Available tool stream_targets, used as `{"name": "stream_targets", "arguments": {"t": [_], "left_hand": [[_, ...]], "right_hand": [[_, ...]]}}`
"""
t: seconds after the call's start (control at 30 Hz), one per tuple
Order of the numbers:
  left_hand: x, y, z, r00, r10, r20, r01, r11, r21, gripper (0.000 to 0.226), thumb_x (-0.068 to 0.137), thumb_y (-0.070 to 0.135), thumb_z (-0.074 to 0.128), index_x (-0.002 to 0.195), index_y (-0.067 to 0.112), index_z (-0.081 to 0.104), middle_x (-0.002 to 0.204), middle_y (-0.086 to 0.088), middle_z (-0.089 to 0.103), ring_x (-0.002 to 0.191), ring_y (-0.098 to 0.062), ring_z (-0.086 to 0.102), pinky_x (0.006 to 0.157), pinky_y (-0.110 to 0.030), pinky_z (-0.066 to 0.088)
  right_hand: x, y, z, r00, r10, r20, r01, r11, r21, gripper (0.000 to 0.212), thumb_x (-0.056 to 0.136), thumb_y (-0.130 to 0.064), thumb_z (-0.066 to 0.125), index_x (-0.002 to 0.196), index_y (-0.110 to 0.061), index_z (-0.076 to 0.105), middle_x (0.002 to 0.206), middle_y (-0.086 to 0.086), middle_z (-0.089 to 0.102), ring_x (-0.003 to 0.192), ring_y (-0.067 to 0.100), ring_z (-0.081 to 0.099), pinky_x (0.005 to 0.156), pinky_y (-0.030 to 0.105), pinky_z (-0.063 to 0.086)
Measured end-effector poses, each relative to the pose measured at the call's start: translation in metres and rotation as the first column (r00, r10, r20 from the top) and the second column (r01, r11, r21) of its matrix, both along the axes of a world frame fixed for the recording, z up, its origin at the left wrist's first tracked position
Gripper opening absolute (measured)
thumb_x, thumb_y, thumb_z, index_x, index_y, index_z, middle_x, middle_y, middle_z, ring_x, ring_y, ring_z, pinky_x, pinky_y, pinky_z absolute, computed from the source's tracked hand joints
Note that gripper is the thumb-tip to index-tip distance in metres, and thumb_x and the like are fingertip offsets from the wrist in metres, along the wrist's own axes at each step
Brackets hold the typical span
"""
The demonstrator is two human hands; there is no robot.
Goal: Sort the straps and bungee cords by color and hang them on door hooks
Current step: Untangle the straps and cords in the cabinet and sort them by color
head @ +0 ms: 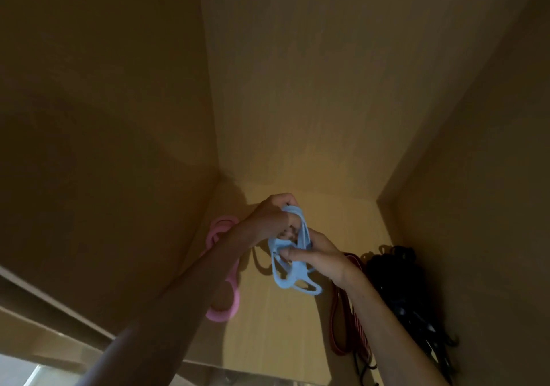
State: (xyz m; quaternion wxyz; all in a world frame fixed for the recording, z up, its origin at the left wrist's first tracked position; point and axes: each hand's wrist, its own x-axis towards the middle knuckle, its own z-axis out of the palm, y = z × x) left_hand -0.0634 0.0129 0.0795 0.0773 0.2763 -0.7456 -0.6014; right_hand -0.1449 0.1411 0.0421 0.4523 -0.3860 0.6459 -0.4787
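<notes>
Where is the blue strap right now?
In the head view the blue strap is at centre, gripped by the left hand and right hand, between the pink strap hanging to its left and the red straps to its right.

**Dim, amber-toned view, soft throughout**

Weak warm light tints everything yellow-brown. The brightest patch lies on the back panel (297,159) near the centre, while the left wall (89,117) sits in deep shade. Dark looping shadows of the blue strap (285,269) fall on the panel to its left. At right the black cords (395,272) lose detail in the gloom. A cool pale sliver shows at bottom left. The left forearm (178,302), near the lens, looks blurred. Straight edges lean and bend slightly toward the borders.
</notes>
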Motion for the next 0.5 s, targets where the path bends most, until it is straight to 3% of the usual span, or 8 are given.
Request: {"name": "stream_targets", "arguments": {"t": [0.13, 0.17, 0.23, 0.27, 0.4, 0.5], "left_hand": [[-0.006, 0.01, 0.001, 0.991, 0.133, -0.018, -0.127, 0.974, 0.188, 0.017, 0.078, -0.007, 0.052, 0.071, 0.009, 0.049, 0.059, -0.012, 0.049, 0.05, -0.018, 0.049, 0.051, -0.024, 0.041], [-0.006, 0.01, 0.0, 0.986, 0.162, -0.031, -0.153, 0.967, 0.204, 0.017, 0.078, -0.007, 0.051, 0.07, 0.008, 0.049, 0.06, -0.012, 0.049, 0.052, -0.019, 0.049, 0.052, -0.025, 0.041], [-0.005, 0.007, -0.003, 0.975, 0.216, -0.043, -0.203, 0.957, 0.209, 0.018, 0.079, -0.007, 0.049, 0.071, 0.009, 0.048, 0.06, -0.01, 0.047, 0.053, -0.02, 0.048, 0.048, -0.023, 0.041], [-0.005, 0.004, -0.005, 0.97, 0.24, -0.038, -0.228, 0.952, 0.204, 0.018, 0.08, -0.006, 0.049, 0.072, 0.009, 0.047, 0.06, -0.009, 0.046, 0.053, -0.019, 0.047, 0.046, -0.022, 0.041], [-0.008, 0.0, -0.016, 0.96, 0.28, 0.027, -0.279, 0.938, 0.206, 0.018, 0.079, -0.004, 0.047, 0.064, 0.004, 0.045, 0.057, -0.01, 0.044, 0.046, -0.018, 0.042, 0.04, -0.018, 0.038], [-0.011, 0.001, -0.028, 0.936, 0.347, 0.064, -0.352, 0.904, 0.243, 0.019, 0.075, -0.002, 0.045, 0.057, 0.003, 0.045, 0.053, -0.01, 0.043, 0.046, -0.022, 0.041, 0.048, -0.024, 0.038]], "right_hand": [[0.019, -0.004, -0.011, 0.996, -0.029, 0.079, 0.034, 0.997, -0.063, 0.022, 0.082, -0.01, 0.07, 0.1, -0.022, 0.068, 0.095, -0.005, 0.073, 0.092, 0.01, 0.068, 0.08, 0.024, 0.051], [0.024, -0.003, -0.016, 0.99, -0.057, 0.128, 0.068, 0.994, -0.086, 0.023, 0.081, -0.018, 0.07, 0.104, -0.02, 0.068, 0.099, -0.002, 0.073, 0.096, 0.014, 0.068, 0.083, 0.028, 0.052], [0.031, 0.0, -0.027, 0.957, -0.081, 0.28, 0.115, 0.988, -0.107, 0.045, 0.081, -0.037, 0.067, 0.12, -0.014, 0.062, 0.111, 0.005, 0.07, 0.107, 0.023, 0.065, 0.092, 0.036, 0.051], [0.036, 0.003, -0.028, 0.943, -0.077, 0.325, 0.117, 0.988, -0.105, 0.049, 0.083, -0.037, 0.066, 0.125, -0.013, 0.059, 0.113, 0.008, 0.069, 0.108, 0.025, 0.064, 0.093, 0.037, 0.051], [0.052, -0.004, -0.033, 0.987, -0.124, 0.106, 0.129, 0.991, -0.042, 0.037, 0.08, -0.003, 0.068, 0.114, -0.012, 0.058, 0.098, 0.013, 0.069, 0.091, 0.027, 0.068, 0.082, 0.033, 0.056], [0.06, -0.01, -0.031, 0.983, -0.13, 0.129, 0.138, 0.989, -0.056, 0.038, 0.084, 0.005, 0.063, 0.12, -0.004, 0.055, 0.103, 0.03, 0.062, 0.088, 0.034, 0.063, 0.075, 0.034, 0.055]]}}
